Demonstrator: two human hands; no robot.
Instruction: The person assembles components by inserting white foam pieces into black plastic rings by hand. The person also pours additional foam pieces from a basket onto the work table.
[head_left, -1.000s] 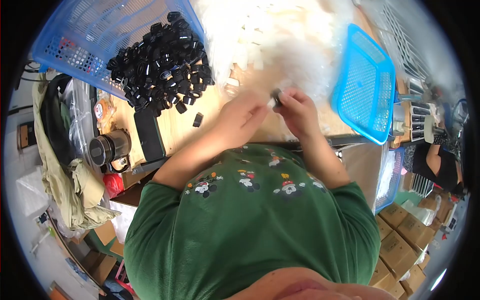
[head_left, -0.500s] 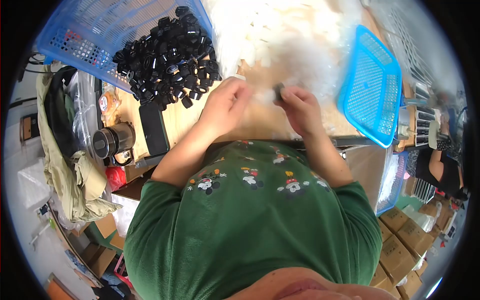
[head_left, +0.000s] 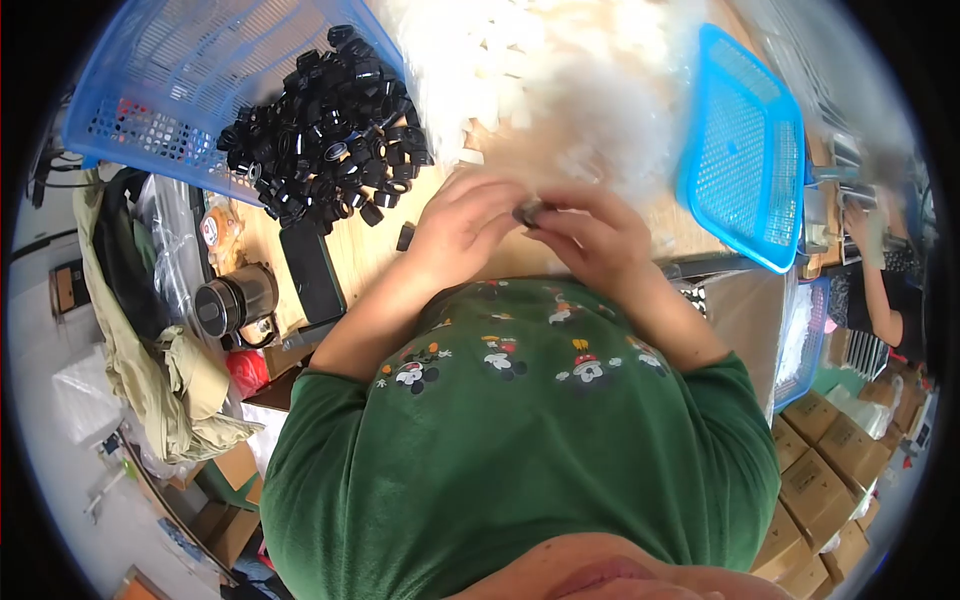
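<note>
My right hand point(head_left: 605, 235) pinches a small black ring-like cap point(head_left: 528, 212) between thumb and fingertips, in front of my chest. My left hand point(head_left: 465, 225) comes up to it from the other side, its fingers pressed together at the cap; whatever lies between them is hidden. A heap of similar black caps point(head_left: 335, 140) lies beyond my left hand, spilling from a blue basket point(head_left: 160, 110) tipped on its side. One loose black cap point(head_left: 406, 237) rests on the table beside my left wrist.
Small white pieces point(head_left: 490, 60) and clear plastic point(head_left: 600, 120) lie at the back. A bright blue basket point(head_left: 745, 150) stands right. Left are a phone point(head_left: 312, 272) and a lidded flask point(head_left: 232, 302). Another person's arm point(head_left: 880, 300) shows far right, above cardboard boxes point(head_left: 820, 480).
My right hand has brought the black cap leftward to my left hand, and the two now meet. The view has shifted slightly; the loose cap beside my left wrist now shows.
</note>
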